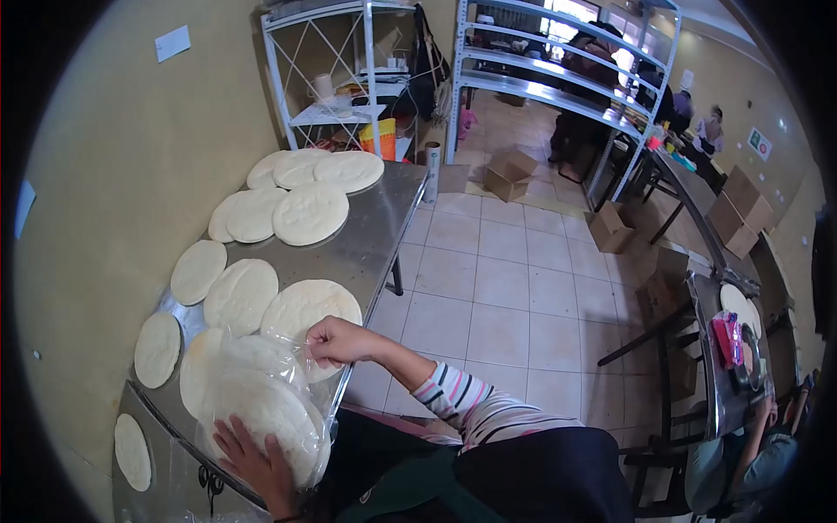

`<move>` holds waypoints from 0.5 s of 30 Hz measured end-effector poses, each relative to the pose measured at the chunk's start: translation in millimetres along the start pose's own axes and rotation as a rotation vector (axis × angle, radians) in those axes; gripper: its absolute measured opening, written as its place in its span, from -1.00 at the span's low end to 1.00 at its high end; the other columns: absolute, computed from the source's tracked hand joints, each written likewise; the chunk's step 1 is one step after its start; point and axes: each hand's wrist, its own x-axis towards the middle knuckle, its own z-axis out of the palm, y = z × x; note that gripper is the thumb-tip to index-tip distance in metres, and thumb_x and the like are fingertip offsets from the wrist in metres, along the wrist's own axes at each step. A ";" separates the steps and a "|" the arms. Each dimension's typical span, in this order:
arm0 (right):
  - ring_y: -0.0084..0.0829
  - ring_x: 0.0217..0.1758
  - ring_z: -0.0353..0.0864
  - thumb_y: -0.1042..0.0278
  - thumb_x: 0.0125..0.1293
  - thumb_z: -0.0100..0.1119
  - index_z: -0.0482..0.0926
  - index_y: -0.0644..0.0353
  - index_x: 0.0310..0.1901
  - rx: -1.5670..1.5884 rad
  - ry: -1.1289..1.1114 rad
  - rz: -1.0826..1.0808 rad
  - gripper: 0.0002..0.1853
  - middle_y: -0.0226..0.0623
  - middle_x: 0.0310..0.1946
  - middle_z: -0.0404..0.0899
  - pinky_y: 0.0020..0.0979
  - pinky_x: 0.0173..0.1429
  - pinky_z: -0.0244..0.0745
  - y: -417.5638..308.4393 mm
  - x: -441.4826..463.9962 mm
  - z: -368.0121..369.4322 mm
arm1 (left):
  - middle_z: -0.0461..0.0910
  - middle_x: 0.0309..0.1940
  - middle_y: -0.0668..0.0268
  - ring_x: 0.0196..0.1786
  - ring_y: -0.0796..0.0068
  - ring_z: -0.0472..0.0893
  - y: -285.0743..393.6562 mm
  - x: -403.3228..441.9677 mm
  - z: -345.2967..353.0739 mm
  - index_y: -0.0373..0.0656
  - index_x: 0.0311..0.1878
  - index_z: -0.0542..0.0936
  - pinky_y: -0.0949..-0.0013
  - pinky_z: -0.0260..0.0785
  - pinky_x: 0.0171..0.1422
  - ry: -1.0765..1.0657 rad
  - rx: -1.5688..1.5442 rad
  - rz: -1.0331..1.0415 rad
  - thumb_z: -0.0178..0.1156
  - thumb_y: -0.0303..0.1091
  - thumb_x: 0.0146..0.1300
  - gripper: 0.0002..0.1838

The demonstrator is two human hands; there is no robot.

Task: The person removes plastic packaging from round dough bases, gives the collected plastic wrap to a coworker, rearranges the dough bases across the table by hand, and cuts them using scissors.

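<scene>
Two or so round flat breads [264,417] lie inside a clear plastic bag [288,356] near the front edge of the steel table. My left hand [255,462] rests on the bagged bread with its fingers spread. At the bag's upper right, my right hand [336,341] pinches the plastic between closed fingers. Just beyond it lies a loose flat bread [311,305], partly behind my right hand. Another bread [241,296] sits to its left.
Several more flat breads [310,213] cover the far part of the steel table [375,213]. Beyond stand a white shelf [336,113] and a metal rack [558,85]. Cardboard boxes [509,174] are on the tiled floor. A co-worker [741,466] sits at the right-hand table.
</scene>
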 end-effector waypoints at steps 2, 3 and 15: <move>-0.71 -0.69 0.37 0.42 0.22 0.04 0.55 0.27 -0.42 0.044 0.019 0.000 -0.86 -0.39 -0.64 0.50 -0.63 -0.63 0.26 3.8 -3.7 -11.3 | -0.06 0.40 0.06 0.43 -0.02 -0.10 -3.7 -1.3 0.4 -0.11 0.37 0.10 -0.25 -0.38 0.35 -0.001 0.005 0.023 -0.16 0.09 0.25 -0.30; -0.73 -0.71 0.35 0.42 0.23 0.04 0.55 0.25 -0.41 0.085 0.025 0.003 -0.87 -0.39 -0.65 0.50 -0.65 -0.64 0.24 2.3 -4.6 -13.5 | -0.04 0.39 0.06 0.43 0.00 -0.09 -4.6 -1.9 0.1 -0.13 0.35 0.13 -0.24 -0.36 0.35 0.012 -0.033 0.028 -0.13 0.06 0.25 -0.32; -0.05 -0.33 0.54 0.46 0.05 0.06 0.54 0.30 -0.38 -0.872 0.173 -0.369 -0.88 -0.02 -0.47 0.53 -0.22 -0.23 0.43 -17.6 16.9 26.6 | 0.05 0.36 0.04 0.41 0.01 0.00 -9.5 -9.3 -10.5 -0.19 0.29 0.22 -0.19 -0.27 0.36 0.239 -0.197 0.039 -0.11 0.05 0.28 -0.37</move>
